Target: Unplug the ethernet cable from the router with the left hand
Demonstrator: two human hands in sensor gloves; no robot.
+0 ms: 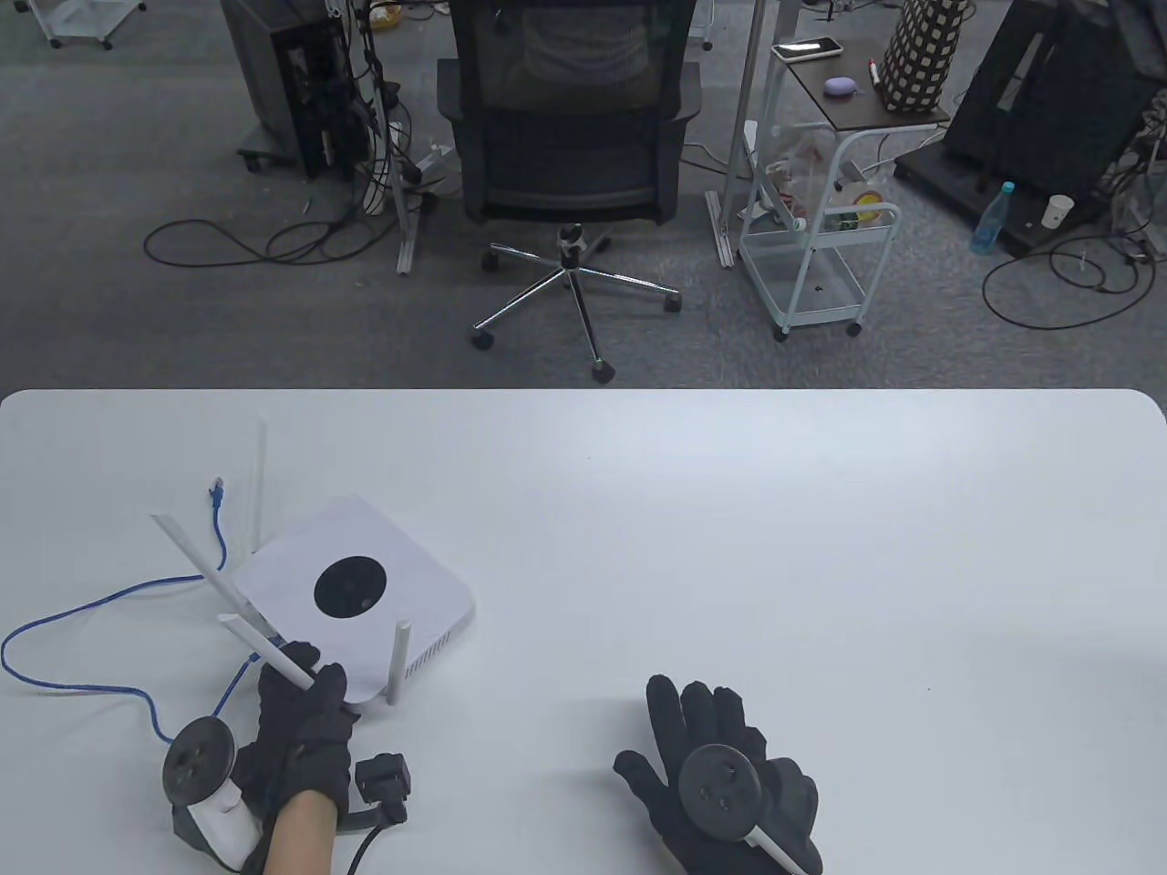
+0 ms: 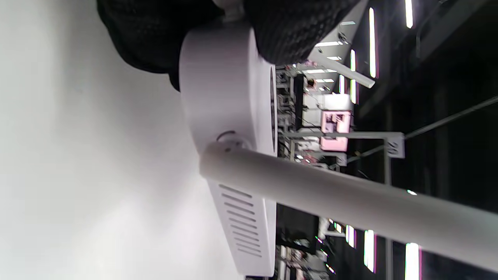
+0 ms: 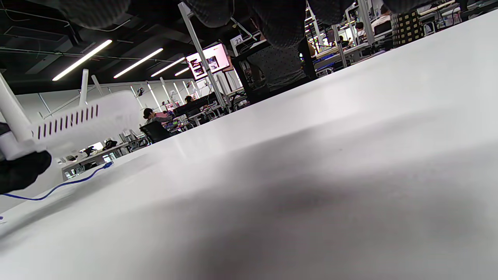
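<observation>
The white router (image 1: pixel 351 592) with a black disc on top lies at the table's left, its antennas sticking out. My left hand (image 1: pixel 305 720) grips the router's near corner, at the base of an antenna (image 1: pixel 273 652). In the left wrist view my fingers (image 2: pixel 148 39) clamp the router's edge (image 2: pixel 229 97) from both sides. The blue ethernet cable (image 1: pixel 73 620) loops over the table on the left. Its free plug (image 1: pixel 216 492) lies beyond the router. Its other end runs behind my left hand, where the port is hidden. My right hand (image 1: pixel 720 766) rests flat on the table, fingers spread, holding nothing.
The white table (image 1: pixel 729 547) stretches to the right of the router. A small black camera module (image 1: pixel 383 779) hangs beside my left wrist. Beyond the far edge stand an office chair (image 1: pixel 570 137) and a white cart (image 1: pixel 821 246).
</observation>
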